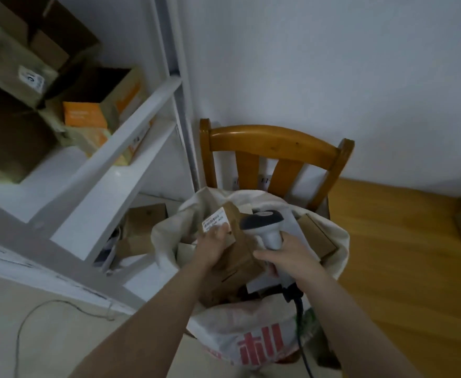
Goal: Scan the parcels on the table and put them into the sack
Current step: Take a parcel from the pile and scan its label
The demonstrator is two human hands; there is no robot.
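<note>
Holding parcel (pixel 238 257) over sack (pixel 253 326) — left hand (pixel 215 242); scanner (pixel 263 221) in right hand (pixel 288 259).

white sack (pixel 253 331) open, boxes (pixel 319 236) inside | brown parcel (pixel 237 249), white label (pixel 215 221) up, tilted in its mouth | grey-white scanner (pixel 262 218) above it

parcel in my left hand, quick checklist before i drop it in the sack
1. Parcel over the sack mouth: ok, left hand grips it there.
2. Sack mouth open: ok.
3. Label scanned: cannot tell; it faces up beside the scanner.
4. Scanner gripped by right hand: ok.
5. Room inside: cannot tell, other parcels lie near the rim.
</note>
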